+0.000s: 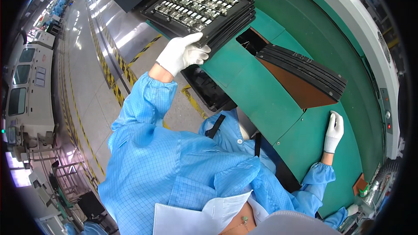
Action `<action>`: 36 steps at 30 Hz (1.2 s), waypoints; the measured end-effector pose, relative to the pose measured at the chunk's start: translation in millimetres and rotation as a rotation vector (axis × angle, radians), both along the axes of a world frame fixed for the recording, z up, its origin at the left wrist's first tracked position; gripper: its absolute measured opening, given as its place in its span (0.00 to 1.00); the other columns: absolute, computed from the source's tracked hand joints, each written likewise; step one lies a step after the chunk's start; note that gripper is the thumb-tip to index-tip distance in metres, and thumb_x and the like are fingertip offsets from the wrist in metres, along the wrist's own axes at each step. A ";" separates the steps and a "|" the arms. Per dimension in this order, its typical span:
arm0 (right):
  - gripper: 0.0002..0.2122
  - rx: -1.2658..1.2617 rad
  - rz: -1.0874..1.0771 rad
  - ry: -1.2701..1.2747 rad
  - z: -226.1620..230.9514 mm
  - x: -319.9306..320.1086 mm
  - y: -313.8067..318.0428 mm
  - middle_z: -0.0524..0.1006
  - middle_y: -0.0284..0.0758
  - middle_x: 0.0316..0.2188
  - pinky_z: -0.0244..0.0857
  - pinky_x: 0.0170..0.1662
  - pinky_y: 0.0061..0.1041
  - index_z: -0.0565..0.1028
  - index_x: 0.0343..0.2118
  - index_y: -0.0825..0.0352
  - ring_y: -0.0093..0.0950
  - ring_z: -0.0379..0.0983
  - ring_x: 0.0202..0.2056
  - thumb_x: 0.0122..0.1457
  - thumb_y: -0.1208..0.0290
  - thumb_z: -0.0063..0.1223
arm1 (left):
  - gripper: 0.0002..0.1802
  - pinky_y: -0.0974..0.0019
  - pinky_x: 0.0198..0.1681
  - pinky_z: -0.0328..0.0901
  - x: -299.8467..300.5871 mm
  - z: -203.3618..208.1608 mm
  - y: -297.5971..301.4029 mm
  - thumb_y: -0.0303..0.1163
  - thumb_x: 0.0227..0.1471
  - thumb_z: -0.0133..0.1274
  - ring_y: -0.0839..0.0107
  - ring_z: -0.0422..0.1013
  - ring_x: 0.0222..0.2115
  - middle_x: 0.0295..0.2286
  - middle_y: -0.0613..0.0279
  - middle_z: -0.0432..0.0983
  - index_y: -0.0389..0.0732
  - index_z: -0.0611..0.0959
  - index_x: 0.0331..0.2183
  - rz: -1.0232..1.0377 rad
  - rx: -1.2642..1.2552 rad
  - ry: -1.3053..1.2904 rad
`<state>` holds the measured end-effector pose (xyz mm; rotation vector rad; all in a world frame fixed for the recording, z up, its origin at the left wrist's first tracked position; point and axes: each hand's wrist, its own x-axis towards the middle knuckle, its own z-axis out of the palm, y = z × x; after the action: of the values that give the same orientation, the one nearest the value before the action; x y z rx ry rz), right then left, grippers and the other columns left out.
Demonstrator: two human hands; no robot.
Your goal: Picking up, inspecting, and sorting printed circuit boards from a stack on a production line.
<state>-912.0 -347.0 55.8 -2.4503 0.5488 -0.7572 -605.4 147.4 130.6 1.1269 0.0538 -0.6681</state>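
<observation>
At the far end of the green work surface stands a stack of black carrier trays (233, 26), its top one filled with rows of small circuit boards (196, 6). My left hand (183, 54), in a white glove, is closed on the near edge of these trays, thumb along the top and fingers curled at the side. To the right, several black trays (300, 63) lie stacked with a brown panel (289, 85) facing me. My right hand (334, 132), also gloved, is beside the near corner of that stack, fingers stretched upward, holding nothing.
The green work surface (257, 91) has a dark rectangular opening (251, 41) between the stacks. A black bin (207, 89) sits below its left edge. At lower right are another gloved hand (352, 209), a brown block (360, 185) and a flexible duct (385, 174). Yellow-black tape marks the floor (104, 61).
</observation>
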 end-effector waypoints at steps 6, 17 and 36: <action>0.11 0.019 -0.028 0.078 -0.2 -3.2 -2.5 0.80 0.37 0.41 0.69 0.51 0.24 0.79 0.46 0.71 0.26 0.76 0.42 0.70 0.69 0.49 | 0.30 0.66 0.17 0.69 -4.2 21.8 4.8 0.54 0.58 0.59 0.64 0.76 0.18 0.23 0.46 0.81 0.30 0.83 0.33 -0.100 0.503 -0.055; 0.14 -0.008 0.001 0.087 1.0 -6.7 -4.9 0.81 0.38 0.43 0.68 0.53 0.26 0.78 0.46 0.72 0.27 0.76 0.45 0.71 0.66 0.47 | 0.40 0.48 0.58 0.69 -0.8 9.8 60.6 0.55 0.68 0.39 0.43 0.72 0.53 0.52 0.31 0.72 0.22 0.69 0.58 -0.116 -0.246 -0.159; 0.14 -0.063 -0.184 -0.276 145.8 23.9 108.6 0.80 0.40 0.45 0.72 0.54 0.27 0.77 0.51 0.75 0.29 0.78 0.45 0.72 0.72 0.45 | 0.21 0.67 0.52 0.70 7.8 15.8 96.1 0.42 0.63 0.53 0.67 0.79 0.45 0.45 0.54 0.83 0.36 0.84 0.49 0.246 0.899 -1.062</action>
<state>-888.1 -238.5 201.6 -2.3185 0.6554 -1.1823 -597.7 243.5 146.4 2.1789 -0.4495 0.2972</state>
